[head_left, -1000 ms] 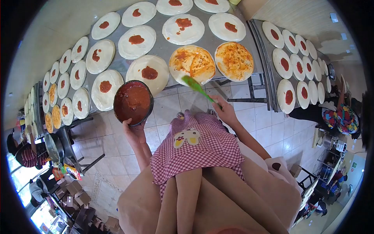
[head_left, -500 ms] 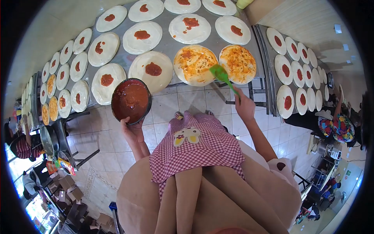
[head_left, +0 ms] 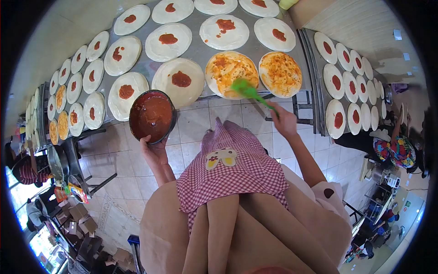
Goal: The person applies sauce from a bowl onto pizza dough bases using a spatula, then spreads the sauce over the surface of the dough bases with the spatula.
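Observation:
My left hand [head_left: 155, 148] grips the rim of a dark bowl [head_left: 153, 116] with red sauce in it, held tilted in front of the table edge. A green spatula [head_left: 246, 89] is in my right hand [head_left: 284, 119], fingers closed round its handle. Its blurred head lies over the lower part of a flat dough round [head_left: 232, 68] on which sauce is partly spread. To the right lies another dough round [head_left: 280, 73] covered with orange-red sauce. Left of these, a pale dough round [head_left: 178, 84] carries a single blob of sauce in its middle.
The metal table [head_left: 196, 50] bears several more dough rounds with sauce blobs. A second table [head_left: 319, 86] on the right holds others. Stacked cardboard boxes [head_left: 77, 212] stand lower left. A person in a colourful top [head_left: 397, 148] is at the far right.
The spatula head has moved left and slightly down across the partly sauced dough round, and my right hand has turned with it. My left hand and the bowl stay nearly in place.

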Tool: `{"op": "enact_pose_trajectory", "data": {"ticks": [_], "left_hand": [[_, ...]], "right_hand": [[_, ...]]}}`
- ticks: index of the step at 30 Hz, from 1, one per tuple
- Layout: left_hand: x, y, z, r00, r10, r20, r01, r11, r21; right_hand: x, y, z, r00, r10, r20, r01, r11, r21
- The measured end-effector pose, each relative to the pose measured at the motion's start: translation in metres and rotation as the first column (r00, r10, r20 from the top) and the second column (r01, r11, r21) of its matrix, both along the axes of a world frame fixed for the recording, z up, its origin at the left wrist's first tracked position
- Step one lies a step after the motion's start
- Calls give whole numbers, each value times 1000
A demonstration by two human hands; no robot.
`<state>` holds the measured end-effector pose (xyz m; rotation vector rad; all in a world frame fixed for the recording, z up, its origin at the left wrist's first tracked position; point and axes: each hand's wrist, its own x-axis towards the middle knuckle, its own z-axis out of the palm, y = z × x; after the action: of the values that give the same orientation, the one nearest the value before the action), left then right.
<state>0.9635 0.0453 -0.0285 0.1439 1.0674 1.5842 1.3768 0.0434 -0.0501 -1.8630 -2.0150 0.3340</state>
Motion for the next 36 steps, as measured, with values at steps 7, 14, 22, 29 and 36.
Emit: {"op": "enact_pose_trajectory", "data": {"ticks": [7, 14, 22, 29, 36], "left_hand": [[-3, -1, 2, 1000, -5, -20, 4, 1000, -9], [-9, -11, 4, 999, 46, 16, -46, 999, 8], [-21, -19, -2, 996, 86, 1, -86, 996, 1], [-23, -20, -3, 995, 104, 4, -104, 994, 10], [-24, -25, -8, 994, 107, -4, -107, 994, -13]], "right_hand": [[-53, 63, -29, 995, -91, 35, 97, 949, -302], [-45, 32, 13, 990, 61, 130, -26, 967, -253], [-66, 74, 9, 998, -40, -45, 29, 973, -229], [-50, 36, 32, 980, 151, 132, -103, 944, -315], [-61, 56, 49, 996, 44, 79, -19, 955, -295]]}}
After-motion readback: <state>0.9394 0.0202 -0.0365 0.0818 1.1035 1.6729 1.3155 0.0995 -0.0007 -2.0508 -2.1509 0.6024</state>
